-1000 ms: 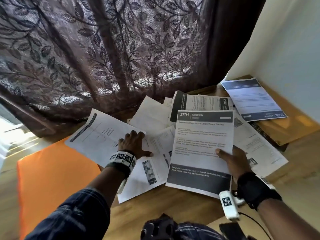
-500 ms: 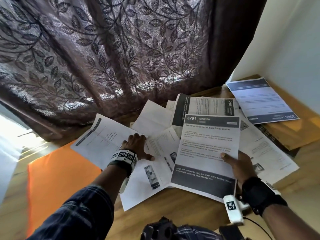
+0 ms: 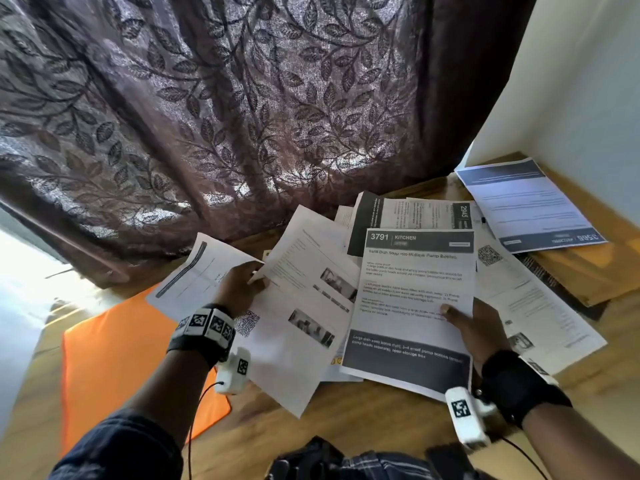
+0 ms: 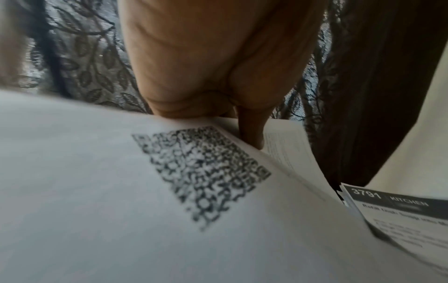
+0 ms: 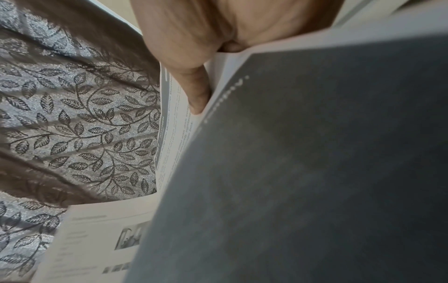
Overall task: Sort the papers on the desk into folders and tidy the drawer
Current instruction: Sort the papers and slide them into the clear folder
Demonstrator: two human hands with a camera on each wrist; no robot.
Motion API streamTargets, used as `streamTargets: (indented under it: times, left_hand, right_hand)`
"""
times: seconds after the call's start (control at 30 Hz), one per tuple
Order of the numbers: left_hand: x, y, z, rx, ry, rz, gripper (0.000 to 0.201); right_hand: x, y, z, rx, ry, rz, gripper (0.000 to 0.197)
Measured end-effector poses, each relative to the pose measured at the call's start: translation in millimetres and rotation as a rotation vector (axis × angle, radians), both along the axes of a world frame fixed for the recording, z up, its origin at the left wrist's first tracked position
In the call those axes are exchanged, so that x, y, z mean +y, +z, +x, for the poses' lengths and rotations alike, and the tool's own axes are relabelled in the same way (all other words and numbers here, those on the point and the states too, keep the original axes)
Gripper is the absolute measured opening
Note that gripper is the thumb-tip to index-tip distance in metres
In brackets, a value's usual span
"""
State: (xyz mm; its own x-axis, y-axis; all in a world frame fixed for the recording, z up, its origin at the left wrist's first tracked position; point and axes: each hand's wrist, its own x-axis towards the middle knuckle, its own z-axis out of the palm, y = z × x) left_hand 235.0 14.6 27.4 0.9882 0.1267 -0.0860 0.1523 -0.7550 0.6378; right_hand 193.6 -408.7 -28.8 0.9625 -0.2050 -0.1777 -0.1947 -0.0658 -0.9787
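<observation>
My right hand pinches the right edge of a sheet headed "3791 KITCHEN", thumb on top, holding it above the paper pile. In the right wrist view the thumb lies on that sheet's face. My left hand grips the left edge of a white sheet with small photos and a QR code and lifts it off the desk. The left wrist view shows a fingertip over the edge of this sheet. An orange folder lies at the left.
More loose papers cover the wooden desk. A blue-headed sheet lies on a brown folder at the far right. A leaf-patterned curtain hangs behind the desk; a white wall stands at right.
My left hand was resting flat on the papers; now it grips the photo sheet by its edge and has raised it. The right hand still holds the 3791 sheet.
</observation>
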Motion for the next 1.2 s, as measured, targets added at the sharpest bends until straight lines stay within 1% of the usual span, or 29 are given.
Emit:
streamTargets:
  times: [0.2,0.33,0.4,0.43,0.47,0.53,0.67,0.77,0.87,0.93,1.0,1.07,1.1,1.17,1.2]
  left_hand:
    - [13,-1,-13,-0.059,0.106,-0.150,0.013]
    - [30,-1,-18,-0.103,0.177,-0.214,0.008]
    - [36,-3,-21,-0.108,0.220,-0.293,0.006]
    - [36,-3,-23,-0.102,0.241,-0.348,0.008]
    - [36,-5,-23,-0.093,0.252,-0.406,0.014]
    - [29,-12,-24,-0.073,0.242,-0.486,0.025]
    - [3,-27,-22,-0.049,0.185,-0.547,0.040]
    - [-20,-30,-21,-0.010,0.175,-0.566,0.040]
    - [-34,-36,-22,0.019,0.184,-0.602,0.041]
    - [-37,-44,-22,0.048,0.189,-0.633,0.044]
    - [-44,-39,-26,0.069,0.196,-0.651,0.048]
    - [-49,-34,-30,0.039,0.218,-0.665,0.043]
    - [-51,-33,-32,0.022,0.223,-0.673,0.039]
    - [-54,-31,-34,-0.014,0.247,-0.702,0.036]
    - [-55,-30,-34,-0.036,0.275,-0.724,0.033]
  right_hand:
    - [5,3,8,-0.039,0.024,-0.049,0.026]
    - [7,3,13,-0.044,0.003,-0.005,0.027]
    - [10,5,17,-0.029,0.001,0.025,0.026]
    - [12,6,19,-0.027,0.015,0.027,0.025]
    - [16,9,21,-0.029,0.032,0.020,0.023]
    - [27,14,26,-0.040,0.066,0.000,0.024]
    - [52,29,33,-0.033,0.154,0.036,0.027]
    - [70,40,33,-0.014,0.217,0.092,0.027]
    - [85,54,30,-0.038,0.313,0.136,0.020]
    - [94,58,30,-0.025,0.343,0.153,0.017]
    - [99,59,30,-0.015,0.336,0.176,0.023]
    - [103,57,31,-0.019,0.352,0.198,0.039]
    - [104,59,31,-0.042,0.376,0.205,0.039]
    - [106,62,32,-0.090,0.401,0.178,0.028]
    - [108,62,34,-0.103,0.406,0.132,0.025]
